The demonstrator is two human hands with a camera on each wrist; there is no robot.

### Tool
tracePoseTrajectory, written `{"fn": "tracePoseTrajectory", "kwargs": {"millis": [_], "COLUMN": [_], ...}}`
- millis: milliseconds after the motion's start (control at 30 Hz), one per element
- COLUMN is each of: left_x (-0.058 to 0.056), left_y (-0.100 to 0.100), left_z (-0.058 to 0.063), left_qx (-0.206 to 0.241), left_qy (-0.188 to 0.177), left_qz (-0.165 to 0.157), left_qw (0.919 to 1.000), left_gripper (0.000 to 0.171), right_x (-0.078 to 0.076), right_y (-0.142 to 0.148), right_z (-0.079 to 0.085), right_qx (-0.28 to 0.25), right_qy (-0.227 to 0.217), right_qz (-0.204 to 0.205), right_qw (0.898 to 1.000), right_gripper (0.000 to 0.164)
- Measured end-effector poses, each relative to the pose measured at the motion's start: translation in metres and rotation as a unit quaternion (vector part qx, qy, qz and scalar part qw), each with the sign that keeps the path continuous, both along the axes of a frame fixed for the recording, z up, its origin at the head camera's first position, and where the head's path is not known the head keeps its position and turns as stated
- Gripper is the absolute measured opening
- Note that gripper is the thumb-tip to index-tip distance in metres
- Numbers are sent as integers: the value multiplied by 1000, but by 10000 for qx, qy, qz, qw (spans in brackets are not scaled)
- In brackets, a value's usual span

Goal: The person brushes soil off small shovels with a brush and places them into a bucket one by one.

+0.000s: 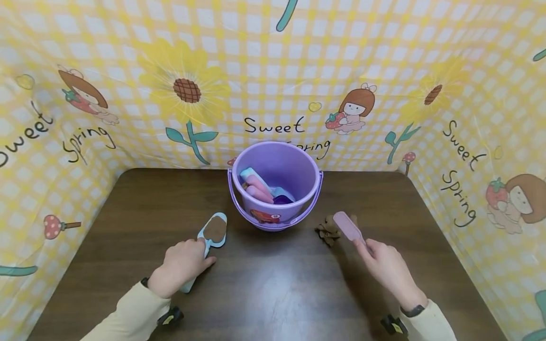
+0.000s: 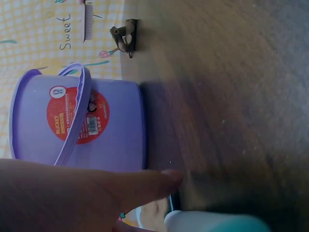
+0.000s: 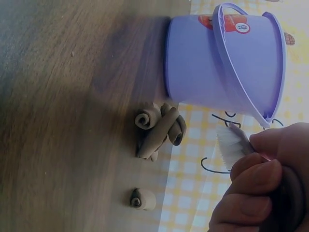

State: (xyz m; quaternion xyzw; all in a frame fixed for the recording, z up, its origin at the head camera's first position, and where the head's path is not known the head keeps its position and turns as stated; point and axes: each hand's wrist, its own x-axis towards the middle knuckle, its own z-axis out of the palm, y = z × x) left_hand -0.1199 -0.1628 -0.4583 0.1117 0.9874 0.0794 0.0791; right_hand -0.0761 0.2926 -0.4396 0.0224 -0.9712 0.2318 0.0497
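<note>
In the head view, my left hand (image 1: 183, 263) grips the handle of a light-blue tool with a brown oval face (image 1: 215, 229), low over the table left of a purple bucket (image 1: 262, 213). Its handle end (image 2: 217, 223) shows at the bottom of the left wrist view. My right hand (image 1: 388, 267) holds a pink brush (image 1: 347, 226) by its handle. White bristles (image 3: 230, 147) point down toward the table in the right wrist view. Close by the brush lie brown rolled pieces (image 3: 157, 130), with a smaller curled piece (image 3: 143, 199) apart from them.
Pink and light-blue handles (image 1: 258, 189) lean inside the bucket, whose handle (image 1: 273, 225) hangs down at the front. A dark wooden table (image 1: 264, 293) lies under everything. Yellow checked cloth (image 1: 264, 71) stands behind it and at both sides.
</note>
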Motion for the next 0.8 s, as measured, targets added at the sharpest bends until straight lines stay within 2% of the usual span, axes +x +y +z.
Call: {"fn": "tracePoseTrajectory", "kwargs": {"millis": [200,433,600,800], "left_x": [4,10,11,16], "left_y": [7,7,7,12], "left_z": [-4,-7,-8,-1], "left_qx": [-3,339,714,719], "left_qy": [249,136,444,638], "left_qz": [90,160,10,-293], "left_qw": [9996,9992,9965,9949], "left_gripper": [36,29,21,22], "right_x": [-2,-2,-4,-5], "right_y": [0,4,7,8], "right_z": [-4,-9,-7,-6], "right_qx": [-1,12,-131,-342], "right_qy": [82,-36,-265,-560], "right_qz": [74,100,119,132], "right_qw": [9999,9999,9995,9978], "right_gripper": [46,45,46,47]}}
